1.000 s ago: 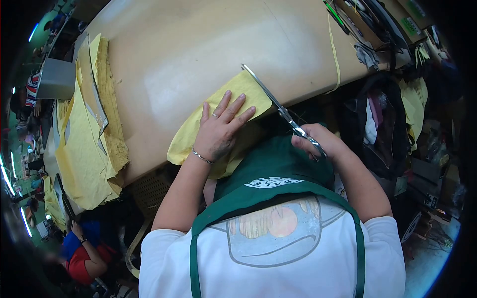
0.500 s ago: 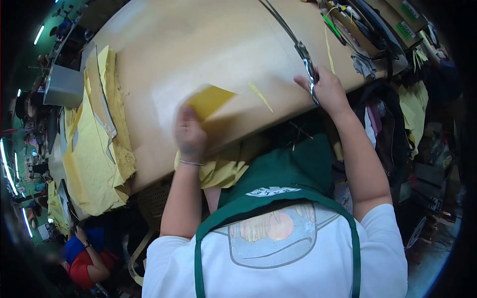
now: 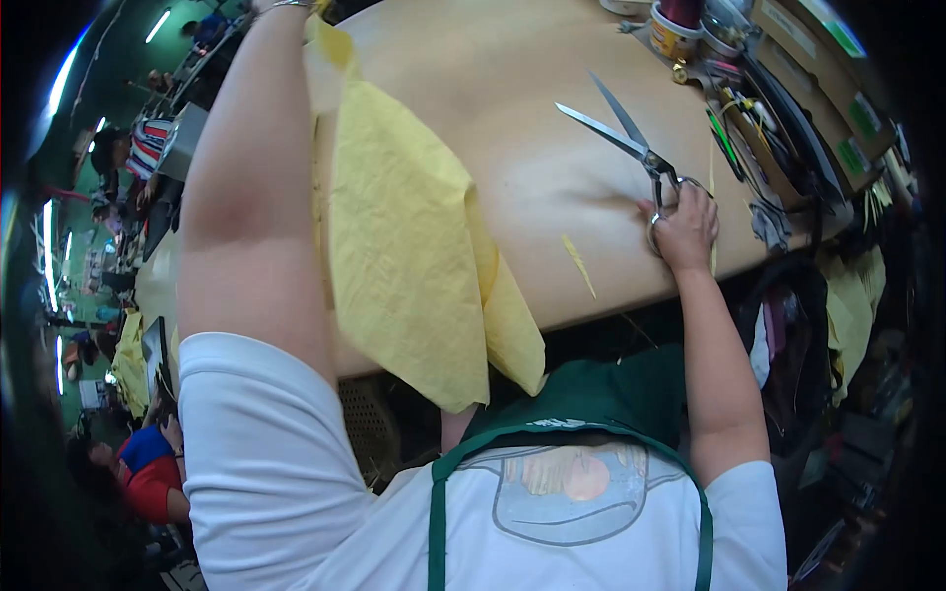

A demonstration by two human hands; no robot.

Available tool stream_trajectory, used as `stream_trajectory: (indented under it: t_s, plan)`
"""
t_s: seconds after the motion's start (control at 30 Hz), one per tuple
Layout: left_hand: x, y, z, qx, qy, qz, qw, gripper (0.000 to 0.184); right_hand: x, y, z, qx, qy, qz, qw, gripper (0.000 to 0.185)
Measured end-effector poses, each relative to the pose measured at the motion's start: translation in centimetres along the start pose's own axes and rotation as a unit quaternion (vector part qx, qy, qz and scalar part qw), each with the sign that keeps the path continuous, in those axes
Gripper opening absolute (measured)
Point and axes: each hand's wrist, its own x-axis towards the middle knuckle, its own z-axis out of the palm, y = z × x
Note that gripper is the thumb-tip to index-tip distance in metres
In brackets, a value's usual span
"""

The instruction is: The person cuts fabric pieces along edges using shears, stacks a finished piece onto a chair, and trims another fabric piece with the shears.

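Note:
A large piece of yellow cloth [image 3: 409, 227] hangs in folds from the top left down over the table's front edge. Its narrow upper end reaches my left hand at the top edge of the view; the braceleted wrist shows, the fingers are cut off, and the raised cloth hangs from that hand. My right hand [image 3: 687, 229] is closed round the handles of large metal scissors [image 3: 645, 156], whose blades are spread apart over the table. A thin yellow scrap [image 3: 578, 266] lies between the cloth and my right hand.
The tan table [image 3: 532, 197] curves across the view. Cups, pens, a green-handled tool [image 3: 722, 143] and boxes [image 3: 818, 89] crowd its back right. A dark bag [image 3: 788, 345] hangs by the right edge. Co-workers sit at far left, one in red and blue [image 3: 148, 478].
My left arm has swung up and left, and the yellow cloth has risen with it, unfolding. My right hand has lowered, and the scissor blades have parted. The view has shifted.

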Motion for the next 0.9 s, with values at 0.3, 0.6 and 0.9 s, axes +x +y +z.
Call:
stream_trajectory:
  t_s: [0.3,0.6,0.9]
  plan:
    - [-26.6,5.9,-8.7,-0.127,-0.542,-0.332,0.762,0.103,0.2,0.4,0.1,-0.025,-0.022,-0.003,0.999,0.065]
    - [-31.4,11.6,-10.9,-0.162,-0.384,-0.412,0.811,0.023,-0.2,-0.1,-0.1,-0.057,-0.016,-0.005,0.998,0.066]
    - [-30.5,10.5,-10.7,0.147,-0.358,-0.388,0.836,0.042,-0.2,0.3,0.3,-0.055,-0.013,-0.005,0.998,0.065]
